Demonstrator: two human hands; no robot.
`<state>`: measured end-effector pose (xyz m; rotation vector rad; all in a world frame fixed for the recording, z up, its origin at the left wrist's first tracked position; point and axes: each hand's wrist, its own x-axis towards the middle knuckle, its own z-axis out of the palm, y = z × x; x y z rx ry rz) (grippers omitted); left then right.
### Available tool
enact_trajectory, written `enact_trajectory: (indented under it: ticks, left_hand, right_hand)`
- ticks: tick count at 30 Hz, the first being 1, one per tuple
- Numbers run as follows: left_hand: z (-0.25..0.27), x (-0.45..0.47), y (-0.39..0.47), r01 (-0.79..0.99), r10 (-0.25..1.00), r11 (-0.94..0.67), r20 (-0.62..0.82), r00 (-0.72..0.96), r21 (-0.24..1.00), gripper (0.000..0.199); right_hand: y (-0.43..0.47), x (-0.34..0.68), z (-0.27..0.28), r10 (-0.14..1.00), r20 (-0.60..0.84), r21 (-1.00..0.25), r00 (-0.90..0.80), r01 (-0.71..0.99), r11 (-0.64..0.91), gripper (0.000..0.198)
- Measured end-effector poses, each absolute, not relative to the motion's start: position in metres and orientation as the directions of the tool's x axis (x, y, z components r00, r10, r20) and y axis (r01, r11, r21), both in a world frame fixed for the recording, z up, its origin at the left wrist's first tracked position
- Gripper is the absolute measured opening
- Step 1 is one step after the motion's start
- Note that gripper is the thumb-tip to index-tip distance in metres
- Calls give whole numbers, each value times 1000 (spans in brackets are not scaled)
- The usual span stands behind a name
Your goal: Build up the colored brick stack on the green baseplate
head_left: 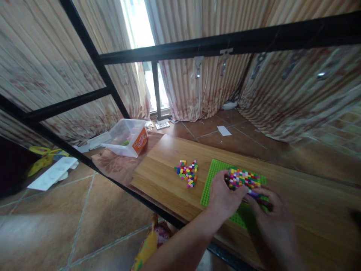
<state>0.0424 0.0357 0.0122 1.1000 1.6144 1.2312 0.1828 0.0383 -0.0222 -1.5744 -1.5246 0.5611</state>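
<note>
A block built of many small coloured toy bricks (244, 177) is held over the green baseplate (210, 181) on the wooden table. My left hand (225, 195) is closed around its left side and near edge, with the thumb along the front. On the right, my right hand (272, 210) grips the near right corner, its fingers curled. A small purple and white piece (253, 193) shows between the two thumbs; whether it is part of the block cannot be told. My hands hide the block's underside and much of the baseplate. Loose toy bricks (186, 173) lie left of the baseplate.
A clear plastic bin (122, 140) with an orange label and some pieces inside stands beyond the table's left end. Black metal bars (175, 51) cross in front of striped curtains. White panels (53, 175) and a paper sheet (224, 131) lie on the tiled floor.
</note>
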Motion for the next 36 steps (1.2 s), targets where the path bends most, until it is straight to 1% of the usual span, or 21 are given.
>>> enact_trajectory:
  ticks: [2,3,5,6,8,11,12,15,21,24,28,31,36]
  left_hand:
    - [15,27,38,181,946,149,-87,-312,972,50]
    - [18,16,40,221,938,151,-70,-339,963,45]
    - [25,-15,43,362,932,162,-22,-361,918,30]
    - [29,-32,44,456,922,203,-12,-387,867,26]
    - [36,-67,43,664,909,314,-13,-417,678,23]
    - [39,-106,37,710,879,409,-38,-475,573,21]
    - [38,-113,35,746,879,431,-51,-474,507,19]
    - [33,-121,32,799,884,452,-79,-461,397,14]
    - [28,-115,35,818,892,442,-83,-445,369,16]
    - [28,-117,36,820,899,431,-97,-428,375,17]
    - [27,-117,38,825,916,399,-130,-380,401,21]
    - [27,-113,39,843,931,364,-134,-339,395,25]
    - [29,-106,42,862,939,344,-152,-308,372,27]
  right_hand:
    - [38,183,-21,964,212,-815,159,574,85,45]
    - [37,184,-20,965,207,-815,159,574,80,45]
    - [37,184,-17,962,220,-805,160,586,87,45]
    - [36,184,-15,959,234,-796,160,598,94,44]
    - [36,184,-11,950,266,-777,161,620,112,43]
    - [34,182,-6,940,298,-770,165,624,134,42]
    - [33,182,-4,937,306,-770,171,623,137,42]
    - [33,181,0,925,323,-777,197,614,141,38]
    - [36,186,0,907,377,-771,189,606,195,32]
    - [37,188,-1,905,384,-764,184,613,200,28]
    - [38,188,-1,890,419,-760,179,605,236,31]
    - [39,188,-4,893,412,-754,180,618,223,34]
    - [39,188,-7,899,402,-774,173,589,232,29]
